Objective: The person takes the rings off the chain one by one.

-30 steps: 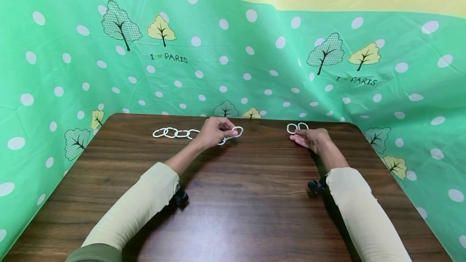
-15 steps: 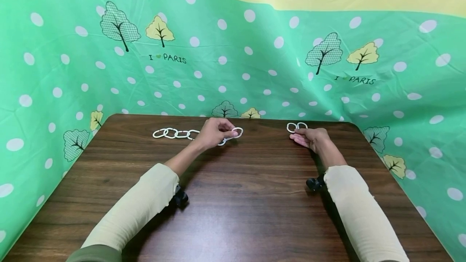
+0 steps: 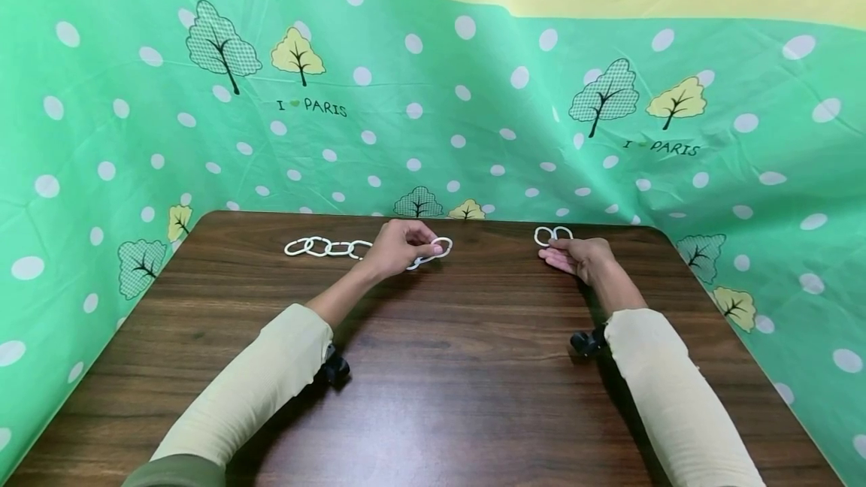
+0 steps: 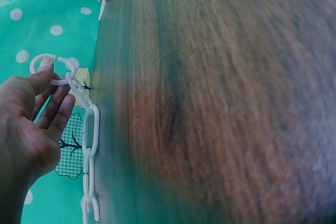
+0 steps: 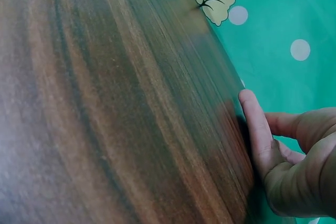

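A white plastic link chain (image 3: 318, 246) stretches along the far part of the table, its middle passing behind my left hand (image 3: 398, 246). That hand pinches the chain's right end link (image 4: 44, 59) between thumb and fingers, raised off the wood in the left wrist view, with several joined links hanging below. Farther right, my right hand (image 3: 575, 255) has its thumb and fingertip on the lower edge of a white link (image 3: 543, 237). A second white link (image 3: 563, 232) is right beside it, partly covered by the hand. In the right wrist view, my fingers hide both links.
The dark wood table (image 3: 433, 367) ends just beyond the links. A green dotted cloth (image 3: 419, 134) with printed trees rises behind its far edge and along both sides. Black wrist mounts sit under the left sleeve (image 3: 298, 344) and the right sleeve (image 3: 649, 352).
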The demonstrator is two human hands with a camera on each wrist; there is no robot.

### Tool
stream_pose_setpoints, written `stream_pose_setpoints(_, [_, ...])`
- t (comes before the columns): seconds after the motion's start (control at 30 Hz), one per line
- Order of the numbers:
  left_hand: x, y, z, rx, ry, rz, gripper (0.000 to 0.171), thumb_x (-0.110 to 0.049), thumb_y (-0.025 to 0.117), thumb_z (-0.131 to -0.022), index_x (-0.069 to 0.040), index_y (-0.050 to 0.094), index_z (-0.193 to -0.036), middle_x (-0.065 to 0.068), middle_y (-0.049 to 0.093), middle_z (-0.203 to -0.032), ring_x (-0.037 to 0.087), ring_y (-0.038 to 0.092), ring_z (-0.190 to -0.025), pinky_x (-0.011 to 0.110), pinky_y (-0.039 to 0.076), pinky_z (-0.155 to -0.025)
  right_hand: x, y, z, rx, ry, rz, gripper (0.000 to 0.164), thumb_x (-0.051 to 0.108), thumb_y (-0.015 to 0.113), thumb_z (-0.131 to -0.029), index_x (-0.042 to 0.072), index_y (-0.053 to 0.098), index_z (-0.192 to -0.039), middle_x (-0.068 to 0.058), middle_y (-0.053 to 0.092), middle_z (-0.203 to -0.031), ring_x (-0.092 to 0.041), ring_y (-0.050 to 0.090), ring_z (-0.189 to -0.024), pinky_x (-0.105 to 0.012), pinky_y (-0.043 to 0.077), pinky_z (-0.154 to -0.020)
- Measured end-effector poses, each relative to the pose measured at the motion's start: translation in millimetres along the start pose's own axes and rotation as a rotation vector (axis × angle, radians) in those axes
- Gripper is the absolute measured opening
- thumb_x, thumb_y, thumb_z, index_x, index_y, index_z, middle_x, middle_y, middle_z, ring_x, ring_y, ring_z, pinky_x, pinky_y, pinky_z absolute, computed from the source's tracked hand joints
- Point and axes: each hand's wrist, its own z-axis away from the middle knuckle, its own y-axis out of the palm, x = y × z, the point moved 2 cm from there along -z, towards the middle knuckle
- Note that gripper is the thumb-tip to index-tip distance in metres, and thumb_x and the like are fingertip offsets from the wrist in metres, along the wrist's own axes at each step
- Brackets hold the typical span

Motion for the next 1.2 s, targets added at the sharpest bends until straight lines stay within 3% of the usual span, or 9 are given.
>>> stream_pose_setpoints(0.2, [0.7,1.6,-1.0,0.001,-0.005,0.001,0.014,-0.015,0.092,-0.096,-0.004,0.084,-0.101,0.007,0.083,-0.091,0.006,0.07,-0.081,0.022,0.053,-0.078,-2,-1,1,0.015,-0.013,0.031,0.023,0.009,0.063,-0.115,0.004,0.075,-0.096,-0.011,0.083,-0.076,-0.019,0.086,-0.073,-0.031,0.069,-0.079])
stream_pose_setpoints(0.67, [-2.9,5.4,-3.7,0.009,0.005,0.009,0.015,-0.016,0.091,-0.097,-0.003,0.084,-0.102,0.008,0.083,-0.092,0.007,0.07,-0.082,0.022,0.053,-0.077,-5,-1,10,0.053,-0.032,0.065,0.018,0.014,0.052,-0.119,0.002,0.065,-0.12,-0.011,0.084,-0.082,-0.019,0.087,-0.078,-0.031,0.07,-0.083])
stream_pose_setpoints(0.93, [-4.2,5.6,-5.7,0.014,-0.01,0.024,0.015,-0.016,0.091,-0.097,-0.003,0.084,-0.103,0.008,0.083,-0.093,0.008,0.07,-0.083,0.022,0.053,-0.077,-8,3,17,0.051,-0.088,0.115,0.019,0.018,0.051,-0.12,0.004,0.056,-0.133,-0.009,0.085,-0.085,-0.018,0.087,-0.082,-0.031,0.069,-0.087])
stream_pose_setpoints(1.2, [-7.2,4.2,-7.5,0.018,-0.024,0.016,0.015,-0.016,0.091,-0.097,-0.004,0.084,-0.103,0.009,0.084,-0.094,0.008,0.07,-0.083,0.022,0.052,-0.077,-8,10,21,0.022,-0.151,0.154,0.02,0.015,0.053,-0.119,0.002,0.055,-0.135,-0.007,0.084,-0.085,-0.016,0.086,-0.08,-0.03,0.069,-0.086])
